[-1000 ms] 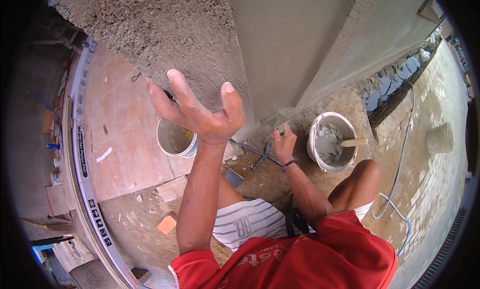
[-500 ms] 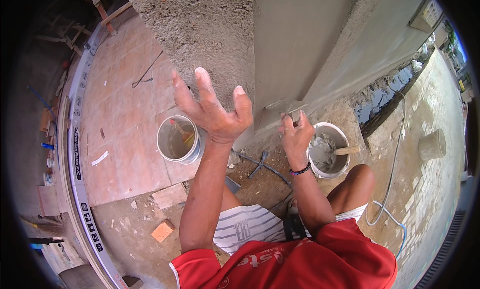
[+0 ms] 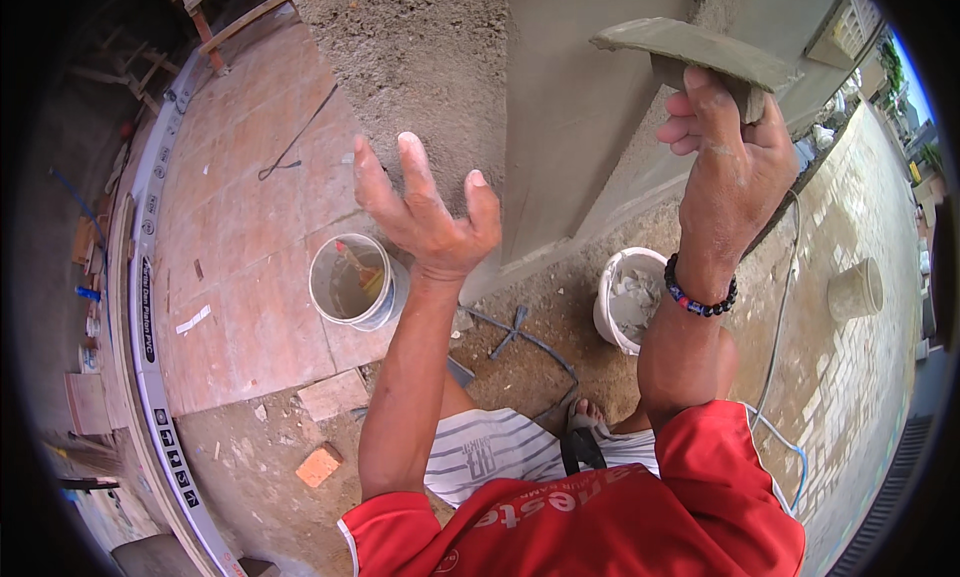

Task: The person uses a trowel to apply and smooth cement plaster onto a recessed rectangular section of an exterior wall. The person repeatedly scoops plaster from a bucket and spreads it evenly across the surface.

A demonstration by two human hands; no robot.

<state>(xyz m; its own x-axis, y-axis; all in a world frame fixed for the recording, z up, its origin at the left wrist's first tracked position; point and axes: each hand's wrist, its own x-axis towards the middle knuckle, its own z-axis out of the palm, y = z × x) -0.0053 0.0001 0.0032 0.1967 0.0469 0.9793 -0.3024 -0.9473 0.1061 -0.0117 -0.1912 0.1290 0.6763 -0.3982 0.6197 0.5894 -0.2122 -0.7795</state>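
My left hand (image 3: 435, 227) is raised with fingers spread, holding nothing, in front of the rough plastered face of the column (image 3: 410, 47). Whether its fingertips touch that face I cannot tell. Up at the right, my right hand (image 3: 730, 177) grips a plastering float (image 3: 690, 47) by the handle under its cement-coated board. The float is tilted beside the smooth grey wall face (image 3: 570, 97). Below the right hand stands a white bucket (image 3: 605, 317) of grey mortar (image 3: 632, 302), partly hidden by my forearm.
A second white bucket (image 3: 318, 295) holding a brush (image 3: 371, 281) stands left of my left forearm. A brick piece (image 3: 319, 465), a flat tile (image 3: 334, 395) and a blue-grey strap (image 3: 540, 345) lie on the ground. Further right are a hose (image 3: 768, 367) and a grey bucket (image 3: 855, 289).
My right hand has risen and moved right, carrying the float up from near the mortar bucket. My left hand stays nearly in place with its fingers spread.
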